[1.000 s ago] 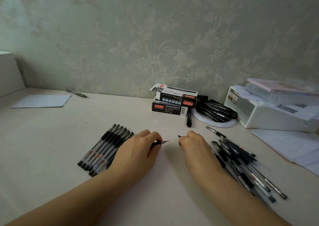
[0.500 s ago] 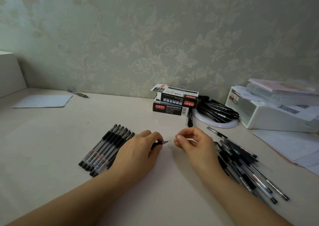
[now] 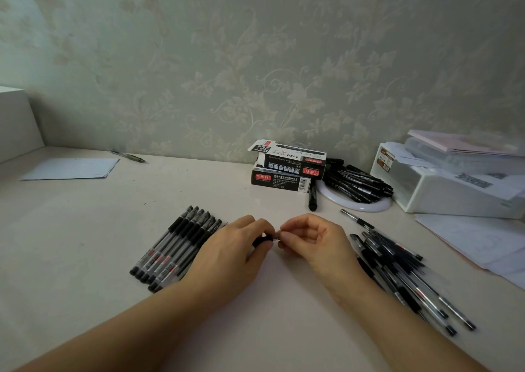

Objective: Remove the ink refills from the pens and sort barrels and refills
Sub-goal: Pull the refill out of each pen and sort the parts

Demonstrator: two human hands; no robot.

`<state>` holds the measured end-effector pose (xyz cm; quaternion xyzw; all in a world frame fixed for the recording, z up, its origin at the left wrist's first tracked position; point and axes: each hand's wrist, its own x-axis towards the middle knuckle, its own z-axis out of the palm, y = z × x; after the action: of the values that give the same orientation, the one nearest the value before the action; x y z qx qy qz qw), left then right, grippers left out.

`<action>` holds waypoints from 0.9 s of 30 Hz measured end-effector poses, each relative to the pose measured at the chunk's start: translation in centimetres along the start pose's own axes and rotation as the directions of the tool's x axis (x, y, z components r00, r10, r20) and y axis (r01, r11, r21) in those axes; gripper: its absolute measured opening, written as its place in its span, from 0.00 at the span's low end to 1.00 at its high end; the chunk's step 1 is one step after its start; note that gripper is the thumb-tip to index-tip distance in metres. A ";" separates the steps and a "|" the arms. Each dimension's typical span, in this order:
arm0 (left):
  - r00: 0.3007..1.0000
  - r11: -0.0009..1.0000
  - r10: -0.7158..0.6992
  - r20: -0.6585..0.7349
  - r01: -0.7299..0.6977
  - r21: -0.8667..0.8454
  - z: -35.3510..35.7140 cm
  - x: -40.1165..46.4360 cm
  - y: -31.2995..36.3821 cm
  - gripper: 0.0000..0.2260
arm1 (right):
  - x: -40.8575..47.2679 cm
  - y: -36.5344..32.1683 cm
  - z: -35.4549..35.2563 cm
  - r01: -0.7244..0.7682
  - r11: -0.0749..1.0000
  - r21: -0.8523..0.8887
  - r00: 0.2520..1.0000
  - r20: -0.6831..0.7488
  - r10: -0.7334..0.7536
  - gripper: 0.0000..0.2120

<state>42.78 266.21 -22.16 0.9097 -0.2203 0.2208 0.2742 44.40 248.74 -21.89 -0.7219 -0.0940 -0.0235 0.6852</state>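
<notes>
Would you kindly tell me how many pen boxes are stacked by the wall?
2: the lower box lies flat on the desk, and the upper box rests on it with an end flap open. None appears hidden.

Pen (image 3: 264, 240) mostly hidden under left hand (image 3: 227, 253)

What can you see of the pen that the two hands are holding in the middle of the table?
Only a short part of the pen shows: a black grip section and a thin pale tip that points to the right. The left hand curls round it and hides the rest of the barrel. The right hand pinches the tip end with thumb and fingertips. The pen lies about level, just above the table.
</notes>
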 end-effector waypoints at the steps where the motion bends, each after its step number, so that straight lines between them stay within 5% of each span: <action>1: 1.000 1.000 0.002 -0.005 -0.002 -0.007 0.0 0.0 0.0 0.05 | 0.0 -0.1 0.0 -0.011 1.000 0.002 1.000 0.003 0.011 0.05; 11: 0.997 0.999 0.040 -0.064 -0.038 0.021 0.0 0.0 0.2 0.04 | -0.2 -0.2 0.2 -0.018 0.996 -0.087 0.999 0.027 0.020 0.10; 16: 0.997 0.998 0.047 -0.065 -0.044 0.044 -0.3 0.2 0.1 0.04 | -0.2 0.0 0.2 0.011 0.984 -0.178 0.997 0.083 0.004 0.04; 23: 0.997 0.995 0.079 -0.028 -0.077 0.057 -0.1 0.2 0.0 0.05 | -0.2 0.0 0.5 0.058 0.922 -0.384 0.998 0.038 -0.047 0.20; 27: 0.999 0.997 0.040 -0.019 -0.038 0.070 0.1 0.1 -0.3 0.07 | -0.3 -0.2 0.5 0.042 0.942 -0.333 0.996 0.087 -0.014 0.09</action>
<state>43.05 266.41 -22.30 0.9118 -0.2273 0.2431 0.2405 43.98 249.17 -21.78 -0.8268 -0.1273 -0.0188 0.5476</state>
